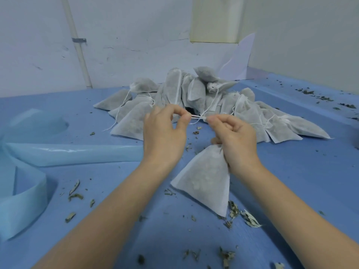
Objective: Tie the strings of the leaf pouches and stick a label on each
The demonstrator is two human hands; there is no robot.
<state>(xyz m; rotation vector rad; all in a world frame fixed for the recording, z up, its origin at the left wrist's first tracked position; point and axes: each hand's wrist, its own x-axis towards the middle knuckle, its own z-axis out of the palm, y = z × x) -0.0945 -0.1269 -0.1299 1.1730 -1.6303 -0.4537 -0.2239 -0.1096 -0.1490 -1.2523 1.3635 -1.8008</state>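
Note:
A white fabric leaf pouch (206,177) hangs from my right hand (236,136), which grips its gathered neck and also pinches its white string (198,117). My left hand (165,133) pinches the other end of that string between thumb and forefinger, so the string runs taut between both hands. Behind the hands lies a pile of several more filled pouches (194,98) with loose strings.
Everything rests on a blue surface (291,181) strewn with dried leaf bits (250,218). A curling light-blue strip of material (73,154) lies at the left. A white wall with a pipe (77,45) rises behind the pile; a raised blue ledge runs along the right.

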